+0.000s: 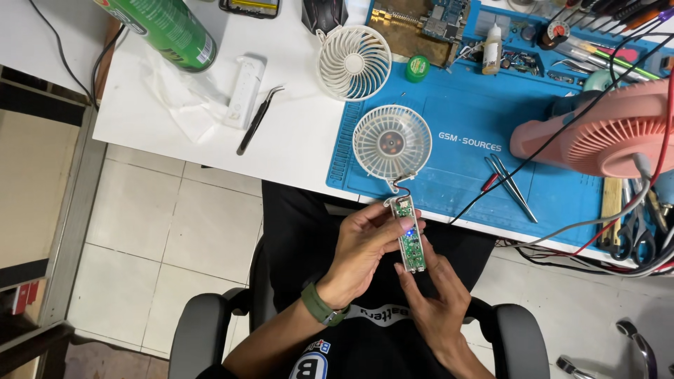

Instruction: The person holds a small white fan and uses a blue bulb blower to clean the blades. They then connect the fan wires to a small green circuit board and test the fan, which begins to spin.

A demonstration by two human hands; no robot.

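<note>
My left hand (pixel 365 245) and my right hand (pixel 437 298) together hold a narrow green circuit board (pixel 408 235) in a clear casing, above my lap. A small blue light glows on the board. Short wires run from its top end to a white round fan head (pixel 392 142) lying on the blue work mat (pixel 456 112). My left fingers wrap the board's left side. The right thumb and fingers pinch its lower end. A green band sits on my left wrist.
A second white fan grille (pixel 353 62), black tweezers (pixel 258 119), a white casing (pixel 243 91), and a green spray can (pixel 168 29) lie on the white table. A pink fan (pixel 604 133), metal tweezers (pixel 512 184), cables and tools crowd the right.
</note>
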